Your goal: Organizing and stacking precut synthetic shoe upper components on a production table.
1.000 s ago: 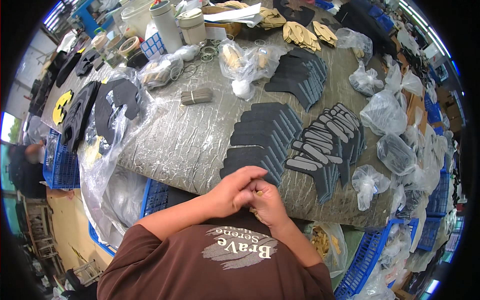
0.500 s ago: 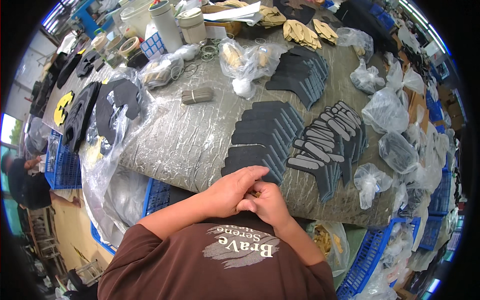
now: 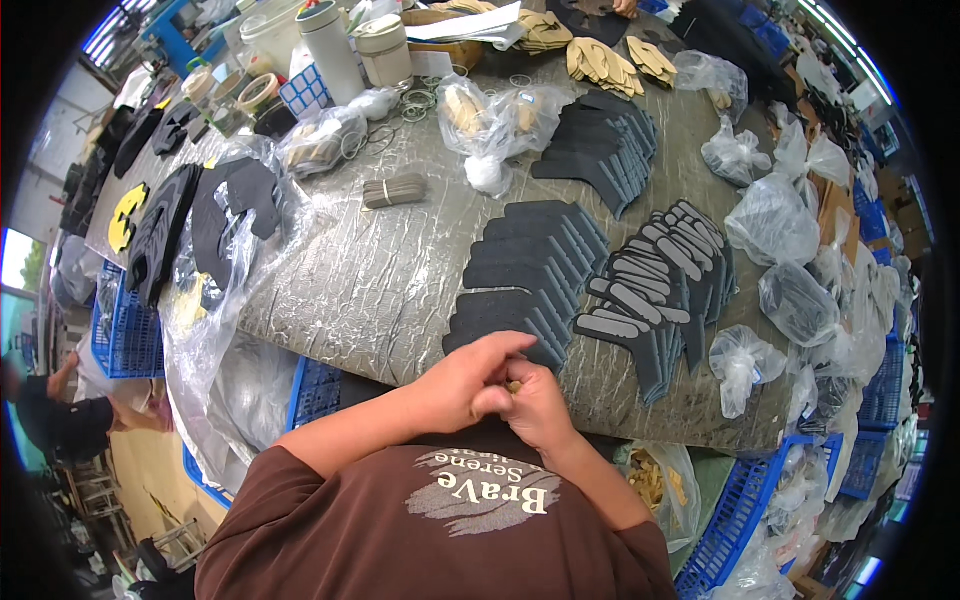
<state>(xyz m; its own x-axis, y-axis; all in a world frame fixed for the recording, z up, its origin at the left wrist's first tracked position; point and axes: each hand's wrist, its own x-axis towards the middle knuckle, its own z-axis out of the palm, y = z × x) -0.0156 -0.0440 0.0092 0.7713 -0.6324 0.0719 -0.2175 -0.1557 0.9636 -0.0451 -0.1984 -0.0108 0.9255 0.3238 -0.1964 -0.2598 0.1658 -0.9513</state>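
While both hands meet just above the near edge of the desk, the left hand lies curled over the right hand, and a small tan piece peeks out between their fingertips. The grip of each hand is narrow, pinched on that piece; what the piece is cannot be told, as it is mostly hidden. Compared with a second ago the hands have hardly moved: they remain in the same spot at the desk's edge, the left wrist a little more turned, which suggests slow finger work on the piece and not a reach or a placing.

Just beyond the knuckles sits a fanned row of dark grey cut pieces, and to its right a second fan of dark pieces with light grey strips. Tied clear plastic bags line the right side. Further off lie a small grey bundle, another dark stack, tan pieces and pale cylindrical containers.
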